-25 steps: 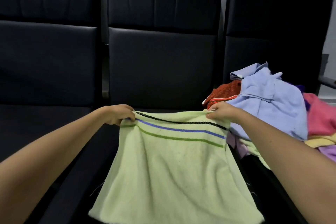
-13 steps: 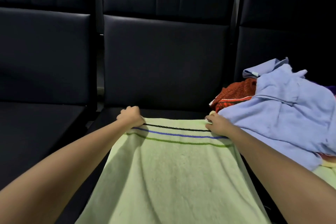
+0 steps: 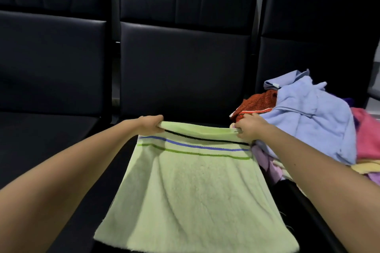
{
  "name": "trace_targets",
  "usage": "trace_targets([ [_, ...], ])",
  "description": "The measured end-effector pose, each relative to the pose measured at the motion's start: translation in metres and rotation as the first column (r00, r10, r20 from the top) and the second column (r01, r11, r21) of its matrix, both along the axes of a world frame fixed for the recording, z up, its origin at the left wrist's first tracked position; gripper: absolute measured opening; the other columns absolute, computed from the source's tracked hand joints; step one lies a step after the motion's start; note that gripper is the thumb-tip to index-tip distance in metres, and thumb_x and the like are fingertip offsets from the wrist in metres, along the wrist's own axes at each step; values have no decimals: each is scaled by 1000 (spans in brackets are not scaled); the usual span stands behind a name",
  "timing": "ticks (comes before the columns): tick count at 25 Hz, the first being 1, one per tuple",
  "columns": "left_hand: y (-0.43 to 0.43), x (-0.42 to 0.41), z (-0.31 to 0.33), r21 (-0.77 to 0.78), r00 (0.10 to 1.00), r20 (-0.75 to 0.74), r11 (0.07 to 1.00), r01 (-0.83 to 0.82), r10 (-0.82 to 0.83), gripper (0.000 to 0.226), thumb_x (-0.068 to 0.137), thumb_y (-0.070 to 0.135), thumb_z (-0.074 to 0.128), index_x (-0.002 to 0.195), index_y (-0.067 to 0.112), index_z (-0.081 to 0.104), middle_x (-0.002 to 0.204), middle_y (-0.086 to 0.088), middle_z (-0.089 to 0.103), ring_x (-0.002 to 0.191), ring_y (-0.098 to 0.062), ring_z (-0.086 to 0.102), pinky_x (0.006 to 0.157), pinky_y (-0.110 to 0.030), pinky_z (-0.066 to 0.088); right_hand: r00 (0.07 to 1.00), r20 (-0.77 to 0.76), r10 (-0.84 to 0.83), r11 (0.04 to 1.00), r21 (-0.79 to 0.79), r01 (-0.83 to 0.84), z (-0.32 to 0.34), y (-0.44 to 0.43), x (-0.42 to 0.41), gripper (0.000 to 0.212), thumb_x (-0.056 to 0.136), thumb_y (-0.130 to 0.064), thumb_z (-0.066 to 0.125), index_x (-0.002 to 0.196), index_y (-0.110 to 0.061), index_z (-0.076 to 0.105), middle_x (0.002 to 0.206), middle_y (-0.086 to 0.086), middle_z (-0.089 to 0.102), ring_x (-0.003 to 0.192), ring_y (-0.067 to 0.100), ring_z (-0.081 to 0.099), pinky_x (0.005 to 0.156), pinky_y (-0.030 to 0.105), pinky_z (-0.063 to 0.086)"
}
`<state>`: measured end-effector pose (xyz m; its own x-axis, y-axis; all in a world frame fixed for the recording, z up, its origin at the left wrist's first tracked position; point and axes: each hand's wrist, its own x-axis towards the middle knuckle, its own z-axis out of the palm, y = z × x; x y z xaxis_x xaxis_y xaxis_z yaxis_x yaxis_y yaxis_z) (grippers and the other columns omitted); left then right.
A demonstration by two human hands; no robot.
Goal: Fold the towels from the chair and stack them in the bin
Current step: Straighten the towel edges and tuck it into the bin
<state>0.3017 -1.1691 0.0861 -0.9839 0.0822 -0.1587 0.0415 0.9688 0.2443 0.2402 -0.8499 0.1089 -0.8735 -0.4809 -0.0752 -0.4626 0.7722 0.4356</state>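
The pale green towel (image 3: 195,191) is held by its far edge. One corner is gripped in the left hand (image 3: 151,126) and the other is pinched in the right hand (image 3: 247,128), the fingers of each curled round the hem. The edge is drawn nearly taut from left to right between the two hands, which are set at about the same depth, so neither is nearer.

From that edge the cloth is spread toward the near side over the seat of the middle black chair (image 3: 185,72). Its long axis is run from far to near, and its free near hem is left well apart from both hands. The coming fold is judged to turn on this: the held edge would have to be carried straight to the near hem, with both corners moved evenly.

The towel is made of soft terry. It is limp, lightly creased and rectangular, and it is crossed by thin black, blue and green stripes (image 3: 195,147) just near of the held edge. The chair is covered in smooth padded leatherette.

On the right, a loose heap is formed by a light blue towel (image 3: 308,117), an orange-red towel (image 3: 257,102) and a pink towel (image 3: 368,137). No bin is seen.
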Motion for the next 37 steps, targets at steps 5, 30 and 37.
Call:
trace_targets([
  [5,-11,33,42,128,996,32,988,-89,85,30,97,38,35,114,14,38,108,-8,54,99,-25,51,87,-38,43,991,-83,-101,986,-141,89,30,2,34,33,101,-26,30,124,-20,54,129,2,47,123,23,38,95,37,29],
  [30,-5,162,199,26,961,-246,992,-125,128,16,88,25,65,95,13,73,70,0,62,62,-15,55,57,-25,42,993,30,-117,630,-771,97,148,14,122,28,92,-16,51,64,-16,55,73,8,54,69,25,54,58,25,40],
  [37,4,181,127,-176,864,489,984,-38,121,4,92,17,59,94,19,63,69,3,58,55,-1,53,48,-11,41,591,783,-196,891,-109,440,99,22,166,16,97,-20,51,82,-22,53,54,-11,58,53,6,57,53,17,42],
])
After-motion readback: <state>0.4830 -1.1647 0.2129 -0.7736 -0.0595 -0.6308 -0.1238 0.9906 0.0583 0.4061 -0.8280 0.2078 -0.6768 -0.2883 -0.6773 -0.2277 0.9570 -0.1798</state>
